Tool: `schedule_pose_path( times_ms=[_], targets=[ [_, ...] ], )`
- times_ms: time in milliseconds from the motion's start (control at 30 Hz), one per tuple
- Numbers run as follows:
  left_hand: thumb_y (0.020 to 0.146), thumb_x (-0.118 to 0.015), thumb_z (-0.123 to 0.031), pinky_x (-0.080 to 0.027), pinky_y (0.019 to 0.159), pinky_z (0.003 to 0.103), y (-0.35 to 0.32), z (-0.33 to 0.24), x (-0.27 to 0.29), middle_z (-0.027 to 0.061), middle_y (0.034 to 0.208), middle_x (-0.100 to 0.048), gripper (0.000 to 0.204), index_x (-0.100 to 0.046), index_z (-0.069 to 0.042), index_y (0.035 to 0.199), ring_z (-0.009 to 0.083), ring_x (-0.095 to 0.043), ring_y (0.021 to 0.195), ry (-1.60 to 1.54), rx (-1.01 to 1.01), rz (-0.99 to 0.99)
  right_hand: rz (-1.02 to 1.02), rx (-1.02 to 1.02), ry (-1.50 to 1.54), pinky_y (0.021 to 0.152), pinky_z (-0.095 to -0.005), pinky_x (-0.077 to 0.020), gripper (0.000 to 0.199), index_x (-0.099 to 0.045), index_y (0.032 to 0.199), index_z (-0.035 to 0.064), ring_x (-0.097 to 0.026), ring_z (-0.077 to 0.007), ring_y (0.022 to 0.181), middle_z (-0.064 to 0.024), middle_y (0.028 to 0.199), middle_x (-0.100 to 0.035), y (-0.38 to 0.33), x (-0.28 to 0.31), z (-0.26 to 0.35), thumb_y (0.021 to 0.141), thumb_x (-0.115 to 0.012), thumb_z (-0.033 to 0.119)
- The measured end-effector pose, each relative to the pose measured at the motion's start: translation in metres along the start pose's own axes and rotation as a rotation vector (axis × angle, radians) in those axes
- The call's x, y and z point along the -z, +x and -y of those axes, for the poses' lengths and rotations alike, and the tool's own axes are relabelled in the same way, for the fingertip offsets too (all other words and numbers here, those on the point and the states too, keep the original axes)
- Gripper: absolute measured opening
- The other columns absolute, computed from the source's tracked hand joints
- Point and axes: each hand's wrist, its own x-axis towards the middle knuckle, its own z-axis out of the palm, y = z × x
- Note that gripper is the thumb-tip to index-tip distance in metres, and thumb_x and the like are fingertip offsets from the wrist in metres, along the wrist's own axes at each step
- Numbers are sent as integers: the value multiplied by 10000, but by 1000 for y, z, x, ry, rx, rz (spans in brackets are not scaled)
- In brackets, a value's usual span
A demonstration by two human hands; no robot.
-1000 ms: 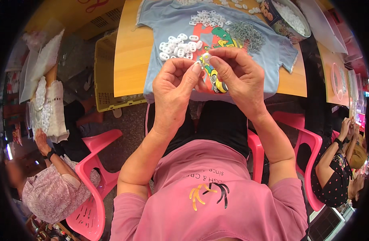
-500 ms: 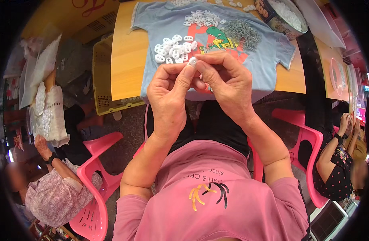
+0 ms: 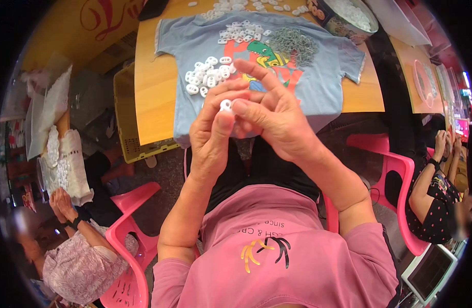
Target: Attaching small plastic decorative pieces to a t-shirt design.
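Note:
A small white plastic piece with a hole (image 3: 226, 105) is held up just beyond the table's front edge. My left hand (image 3: 211, 126) pinches it between thumb and fingers. Against its right side rests the thumb of my right hand (image 3: 277, 115); that hand's index finger is stretched away, and its other fingers are partly hidden behind. Just beyond my hands lies a pile of white oval two-holed pieces (image 3: 207, 74) on a light blue T-shirt (image 3: 323, 95). Farther back on the shirt are smaller white pieces (image 3: 241, 32) and a heap of small grey parts (image 3: 296, 46), too fine to name.
The shirt covers a wooden table (image 3: 153, 77). A round tin of white pieces (image 3: 349, 15) stands at the back right. A yellow crate (image 3: 125, 113) is left of the table. People sit on pink chairs (image 3: 128, 241) at both sides.
Both hands have come closer to me and slightly left with the white piece. My right index finger has lifted off it and straightened. The view has shifted a little.

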Motion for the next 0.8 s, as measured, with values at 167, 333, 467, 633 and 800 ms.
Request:
schedule_pose_path(
  times_ms=[167,333,467,633,800],
  targets=[
    [994,-534,-340,-388,1033,379,-3,-4,1,134,1173,-602,377,-626,11,1098,271,-505,1228,-98,-62,-9,4,39,51,690,-199,-481,712,-249,1488,81,-558,-71,785,-59,985,-617,1,-9,-8,918,-673,119],
    [987,-560,-283,-444,962,339,-3,-3,3,133,1153,-598,322,-624,17,1083,241,-527,1192,-195,-34,-38,23,73,44,706,-205,-480,708,-249,1487,68,-557,-72,793,-61,977,-622,1,-11,-13,920,-671,122],
    [992,-557,-246,-453,931,305,-1,-6,4,128,1153,-601,290,-622,13,1107,210,-541,1155,-232,7,-28,17,56,-32,716,-214,-485,664,-267,1480,58,-562,-78,789,-62,994,-631,2,-9,-8,940,-646,137],
    [982,-573,-144,-464,878,270,9,-27,34,60,1051,-628,245,-611,10,1170,131,-591,973,238,51,-269,64,37,-324,721,-221,-491,446,-457,1372,33,-567,-70,780,-39,981,-648,4,10,8,969,-604,154],
    [930,-663,-141,-458,802,219,33,-28,133,22,1012,-592,305,-615,26,1180,85,-550,867,685,-45,-558,-118,357,-951,655,-216,-464,211,-661,1115,-1,-564,-54,764,-7,915,-658,20,59,26,952,-615,126]
  ],
)
